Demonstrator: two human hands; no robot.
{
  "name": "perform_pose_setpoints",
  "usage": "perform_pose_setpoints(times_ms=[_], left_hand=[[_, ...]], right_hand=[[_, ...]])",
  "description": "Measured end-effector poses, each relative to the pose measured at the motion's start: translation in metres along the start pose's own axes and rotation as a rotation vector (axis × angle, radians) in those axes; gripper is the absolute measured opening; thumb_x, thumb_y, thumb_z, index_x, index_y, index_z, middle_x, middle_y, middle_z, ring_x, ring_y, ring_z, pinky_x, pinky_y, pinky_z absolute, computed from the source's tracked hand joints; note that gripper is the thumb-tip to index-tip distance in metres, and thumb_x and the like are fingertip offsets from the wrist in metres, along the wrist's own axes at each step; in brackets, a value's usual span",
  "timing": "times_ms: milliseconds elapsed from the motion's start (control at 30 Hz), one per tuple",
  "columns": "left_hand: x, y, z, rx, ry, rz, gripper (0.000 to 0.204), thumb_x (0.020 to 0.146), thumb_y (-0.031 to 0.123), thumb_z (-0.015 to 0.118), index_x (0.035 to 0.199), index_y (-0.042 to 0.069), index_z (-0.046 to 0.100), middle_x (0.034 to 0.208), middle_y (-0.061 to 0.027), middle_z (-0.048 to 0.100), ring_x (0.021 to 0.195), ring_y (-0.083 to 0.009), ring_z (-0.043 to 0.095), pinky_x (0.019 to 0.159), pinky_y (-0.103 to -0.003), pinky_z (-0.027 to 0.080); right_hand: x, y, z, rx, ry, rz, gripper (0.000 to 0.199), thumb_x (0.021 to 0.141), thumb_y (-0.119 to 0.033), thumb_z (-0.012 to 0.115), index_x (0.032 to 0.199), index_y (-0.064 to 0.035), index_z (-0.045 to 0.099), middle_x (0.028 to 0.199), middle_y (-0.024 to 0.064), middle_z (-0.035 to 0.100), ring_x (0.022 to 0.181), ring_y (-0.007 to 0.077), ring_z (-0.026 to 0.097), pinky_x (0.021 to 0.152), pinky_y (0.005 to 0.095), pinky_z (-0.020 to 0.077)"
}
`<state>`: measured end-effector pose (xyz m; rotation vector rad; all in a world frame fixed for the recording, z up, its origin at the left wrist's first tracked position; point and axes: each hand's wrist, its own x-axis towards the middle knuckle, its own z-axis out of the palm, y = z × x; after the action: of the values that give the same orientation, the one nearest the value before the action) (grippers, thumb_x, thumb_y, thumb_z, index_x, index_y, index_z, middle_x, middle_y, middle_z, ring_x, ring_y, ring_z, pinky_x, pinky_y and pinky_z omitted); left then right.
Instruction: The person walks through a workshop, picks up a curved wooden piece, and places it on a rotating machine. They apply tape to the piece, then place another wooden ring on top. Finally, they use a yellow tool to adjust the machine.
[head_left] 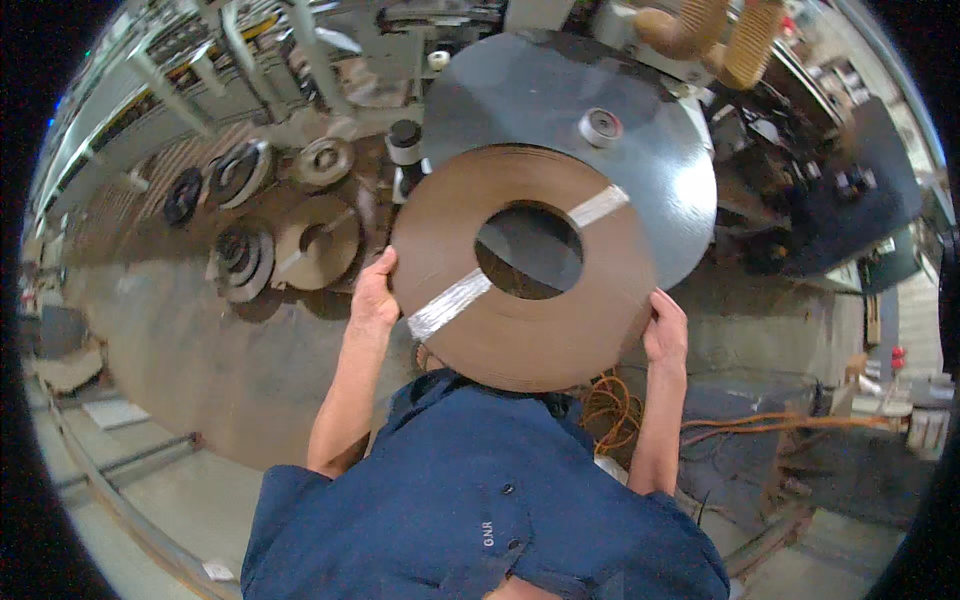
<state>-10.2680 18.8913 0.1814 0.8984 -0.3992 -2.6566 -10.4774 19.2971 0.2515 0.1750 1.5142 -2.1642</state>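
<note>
A large flat brown coil of wound strip [590, 330] with a round hole in its middle is between my two hands, in front of my chest. Two silver tape bands [450, 305] cross its face. My left hand [375, 290] grips the coil's left edge, and my right hand [667, 328] holds its lower right edge. Beyond the coil, and partly covered by it, is a big round grey metal disc [680, 190]. A small roll of tape [600, 127] sits on that disc.
Several coils lie on the floor at left, among them a brown coil [335, 265] and a dark one [182, 195]. A black-topped cylinder [405, 140] stands left of the disc. An orange cord [612, 410] is bundled by my right arm. Machinery lines the far side.
</note>
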Motion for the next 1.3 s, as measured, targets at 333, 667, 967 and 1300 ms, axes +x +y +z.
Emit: perform_pose_setpoints(times_ms=[333,667,967,1300], left_hand=[[-0.003,-0.012,0.017,-0.293,0.049,-0.154,0.034,0.093,0.021,0.057,0.119,0.0,0.059,0.124,-0.0159,0.062,0.115,-0.0312,0.058,0.104,-0.049,0.043],[0.011,-0.026,0.012,-0.266,0.03,-0.071,0.032,0.097,0.022,0.053,0.116,-0.004,0.058,0.118,-0.0191,0.062,0.108,-0.0317,0.06,0.097,-0.049,0.047],[-0.004,-0.024,0.022,-0.164,0.118,-0.049,0.03,0.098,0.021,0.053,0.113,-0.003,0.061,0.114,-0.0164,0.064,0.105,-0.0281,0.061,0.095,-0.047,0.048],[0.008,-0.025,0.006,-0.149,0.02,-0.119,0.027,0.096,0.025,0.057,0.106,0.001,0.065,0.11,-0.0128,0.065,0.098,-0.0258,0.061,0.088,-0.044,0.05]], right_hand=[[0.024,-0.006,0.006,-0.187,0.05,0.06,0.031,0.094,-0.02,0.059,0.116,0.0021,0.061,0.112,0.0079,0.062,0.102,0.0193,0.057,0.081,0.0347,0.0473],[0.058,0.005,-0.038,-0.327,0.33,0.137,0.042,0.091,-0.025,0.06,0.118,0.0067,0.06,0.113,0.0124,0.062,0.1,0.0277,0.057,0.085,0.0411,0.0477],[0.01,-0.023,0.024,-0.479,0.418,0.149,0.039,0.088,-0.029,0.063,0.11,0.0035,0.066,0.104,0.0118,0.062,0.094,0.0244,0.058,0.076,0.0383,0.0489],[0.038,-0.018,0.0,-0.514,0.331,0.121,0.04,0.088,-0.029,0.063,0.111,0.0035,0.065,0.104,0.0118,0.062,0.093,0.0239,0.058,0.076,0.0391,0.049]])
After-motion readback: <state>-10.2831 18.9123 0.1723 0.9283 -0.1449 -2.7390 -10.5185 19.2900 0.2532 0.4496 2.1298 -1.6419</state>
